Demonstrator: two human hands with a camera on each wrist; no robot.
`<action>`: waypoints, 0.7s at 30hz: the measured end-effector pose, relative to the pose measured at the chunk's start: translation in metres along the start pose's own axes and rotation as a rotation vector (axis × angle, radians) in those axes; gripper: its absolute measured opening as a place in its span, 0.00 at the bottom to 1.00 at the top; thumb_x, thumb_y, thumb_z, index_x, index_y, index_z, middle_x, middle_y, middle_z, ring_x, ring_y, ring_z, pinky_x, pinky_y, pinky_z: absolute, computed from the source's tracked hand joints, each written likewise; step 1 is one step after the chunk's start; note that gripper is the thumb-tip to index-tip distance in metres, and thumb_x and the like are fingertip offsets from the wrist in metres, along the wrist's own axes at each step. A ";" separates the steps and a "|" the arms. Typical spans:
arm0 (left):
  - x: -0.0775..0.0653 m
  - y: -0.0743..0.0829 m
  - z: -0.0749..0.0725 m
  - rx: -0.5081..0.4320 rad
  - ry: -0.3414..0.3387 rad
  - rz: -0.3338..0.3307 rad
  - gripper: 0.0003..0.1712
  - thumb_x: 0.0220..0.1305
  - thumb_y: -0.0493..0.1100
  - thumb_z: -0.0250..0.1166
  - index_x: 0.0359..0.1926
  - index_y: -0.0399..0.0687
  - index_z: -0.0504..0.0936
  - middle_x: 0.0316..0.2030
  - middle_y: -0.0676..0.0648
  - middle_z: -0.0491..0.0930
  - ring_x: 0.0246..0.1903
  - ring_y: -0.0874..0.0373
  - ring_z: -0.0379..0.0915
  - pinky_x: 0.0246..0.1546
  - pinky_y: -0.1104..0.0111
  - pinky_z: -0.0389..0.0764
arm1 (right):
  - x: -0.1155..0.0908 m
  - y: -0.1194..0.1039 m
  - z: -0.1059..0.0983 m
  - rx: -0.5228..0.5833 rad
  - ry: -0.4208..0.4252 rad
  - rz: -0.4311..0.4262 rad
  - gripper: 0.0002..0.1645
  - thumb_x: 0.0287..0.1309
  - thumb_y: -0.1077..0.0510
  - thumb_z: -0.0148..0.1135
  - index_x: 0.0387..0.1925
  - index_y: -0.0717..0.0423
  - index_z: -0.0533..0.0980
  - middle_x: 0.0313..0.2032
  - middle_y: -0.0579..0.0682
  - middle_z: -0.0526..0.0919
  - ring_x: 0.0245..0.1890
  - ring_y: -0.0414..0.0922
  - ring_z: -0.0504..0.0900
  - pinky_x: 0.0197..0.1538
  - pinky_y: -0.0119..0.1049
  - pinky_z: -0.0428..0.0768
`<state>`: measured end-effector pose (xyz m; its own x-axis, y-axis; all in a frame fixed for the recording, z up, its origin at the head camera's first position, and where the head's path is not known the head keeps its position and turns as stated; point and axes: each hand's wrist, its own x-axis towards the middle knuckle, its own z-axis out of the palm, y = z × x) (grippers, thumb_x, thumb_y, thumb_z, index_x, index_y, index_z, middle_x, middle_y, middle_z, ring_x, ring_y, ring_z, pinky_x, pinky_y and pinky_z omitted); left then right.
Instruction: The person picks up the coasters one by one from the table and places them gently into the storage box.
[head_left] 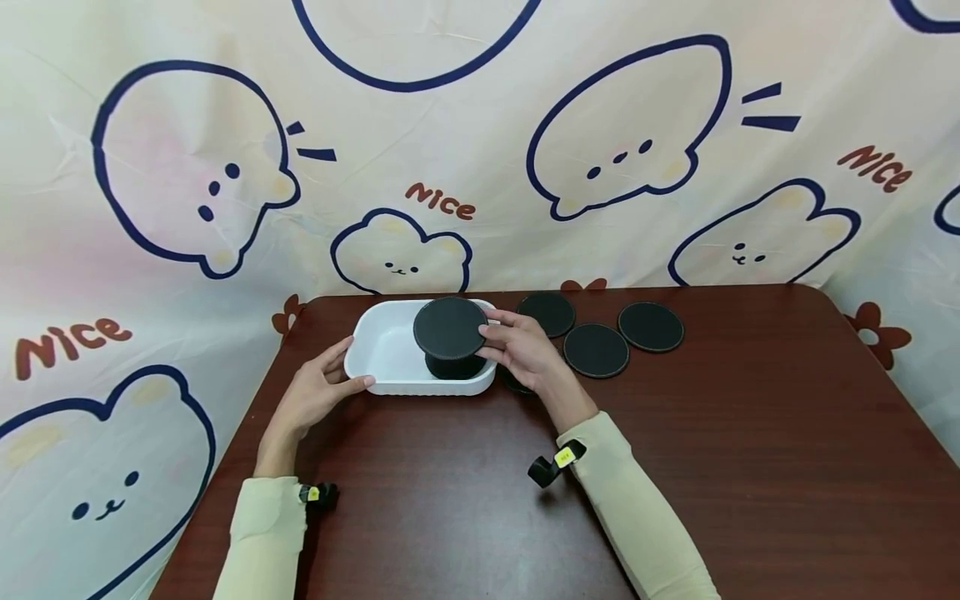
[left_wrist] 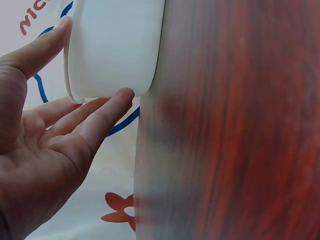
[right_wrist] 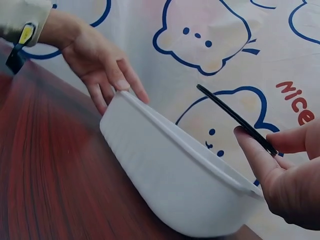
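Observation:
A thin round black coaster (head_left: pixel 450 327) is pinched at its right edge between the thumb and fingers of my right hand (head_left: pixel 520 348). It is held tilted above the right half of a white plastic bin (head_left: pixel 386 350); the right wrist view shows the coaster (right_wrist: pixel 235 117) edge-on. Inside the bin, another dark round piece (head_left: pixel 455 368) shows partly below the held coaster. My left hand (head_left: pixel 311 396) holds the bin's left end, thumb at the near corner and fingers round the end wall. The left wrist view shows that hand (left_wrist: pixel 65 135) against the white wall.
Several more black coasters lie on the brown table (head_left: pixel 750 442) to the right of the bin, including a back one (head_left: pixel 546 312), a middle one (head_left: pixel 596 350) and a right one (head_left: pixel 651 327). Behind the table hangs a cartoon-printed cloth (head_left: pixel 495 150).

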<state>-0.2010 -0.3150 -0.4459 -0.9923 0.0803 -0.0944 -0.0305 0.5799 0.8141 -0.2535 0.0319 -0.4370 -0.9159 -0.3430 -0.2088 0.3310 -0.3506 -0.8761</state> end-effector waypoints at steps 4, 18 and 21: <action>0.001 0.000 0.000 0.002 -0.003 0.005 0.57 0.69 0.53 0.76 0.87 0.48 0.52 0.81 0.34 0.63 0.74 0.35 0.72 0.67 0.51 0.76 | 0.005 0.003 0.007 0.023 0.010 -0.002 0.34 0.78 0.69 0.55 0.81 0.61 0.63 0.75 0.65 0.73 0.72 0.59 0.77 0.59 0.41 0.86; 0.001 -0.003 0.000 0.001 0.001 0.005 0.57 0.69 0.54 0.76 0.87 0.49 0.52 0.81 0.36 0.63 0.74 0.36 0.72 0.67 0.51 0.76 | 0.009 0.005 0.003 -0.038 0.045 -0.014 0.32 0.78 0.66 0.58 0.79 0.59 0.66 0.72 0.63 0.77 0.65 0.54 0.85 0.53 0.34 0.89; 0.001 -0.003 0.000 -0.003 0.000 0.005 0.57 0.69 0.54 0.76 0.87 0.49 0.52 0.81 0.36 0.63 0.74 0.36 0.72 0.66 0.52 0.76 | 0.008 0.005 0.002 -0.050 0.052 -0.017 0.32 0.78 0.65 0.58 0.79 0.58 0.67 0.71 0.63 0.77 0.64 0.52 0.86 0.53 0.34 0.89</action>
<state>-0.2015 -0.3170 -0.4479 -0.9924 0.0836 -0.0905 -0.0259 0.5768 0.8165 -0.2587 0.0257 -0.4420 -0.9321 -0.2911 -0.2153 0.3052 -0.3118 -0.8998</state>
